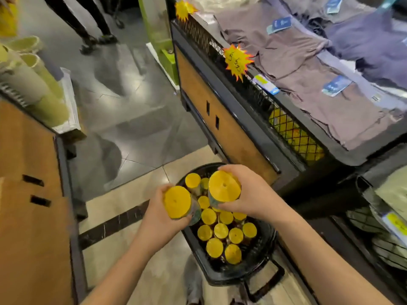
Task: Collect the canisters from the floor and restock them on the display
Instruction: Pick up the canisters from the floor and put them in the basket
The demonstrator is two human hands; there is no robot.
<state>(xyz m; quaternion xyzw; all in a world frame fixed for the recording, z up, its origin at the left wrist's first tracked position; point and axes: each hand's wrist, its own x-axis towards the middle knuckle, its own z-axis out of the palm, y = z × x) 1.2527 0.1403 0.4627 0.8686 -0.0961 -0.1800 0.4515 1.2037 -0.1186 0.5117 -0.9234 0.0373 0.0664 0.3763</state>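
Head view. The left hand (161,208) is at lower centre with a full grip on the left canister (177,202). Its fingers curl round the side wall, and the yellow lid tilts up toward the camera. The right hand (248,194) is just right of it with a full grip on the right canister (224,186). The fingers wrap over the far side, the thumb is under the near edge, and the lid also faces the camera.

The two held canisters are near each other and apart, with the right one slightly higher in the frame. Both are above a black basket (222,278) on the floor (123,95). Both forearms are bare, come in from the bottom edge and converge over the basket.

The basket holds many upright canisters (221,231) with yellow lids, packed close together. The display table (226,119) runs from upper centre to the right edge with folded shirts (308,84) on top. It has a mesh front (295,135) with yellow goods behind it, too blurred to identify. Star tags (237,61) are clipped to the mesh. A second stand (33,150) at the left edge carries green rolls (41,84). Legs (88,25) of other people are at the upper left.
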